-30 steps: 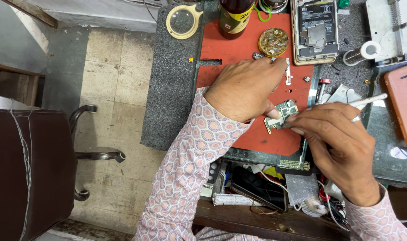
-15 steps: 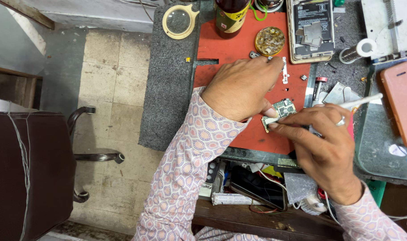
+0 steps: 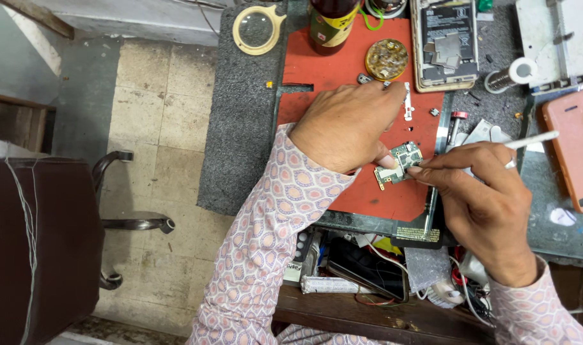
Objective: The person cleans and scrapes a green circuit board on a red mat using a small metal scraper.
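Hands: two, both the person's own.
Left hand (image 3: 346, 128): fingers pinched on one small green circuit board (image 3: 399, 162), holding it just above the red rubber mat (image 3: 333, 70).
Right hand (image 3: 483, 204): fingers curled tight around one thin white stick tool (image 3: 531, 139); its fingertips touch the board.
Phones: two, one opened phone with metal plates inside (image 3: 446, 41) at the top, one orange phone case (image 3: 576, 150) on the right.
Other things: one dark glass bottle (image 3: 332, 25), one round magnifying glass (image 3: 257, 29), one round gold tin (image 3: 386, 59).
Change: the left hand has slid a little lower on the mat; both hands still hold the board and the tool.
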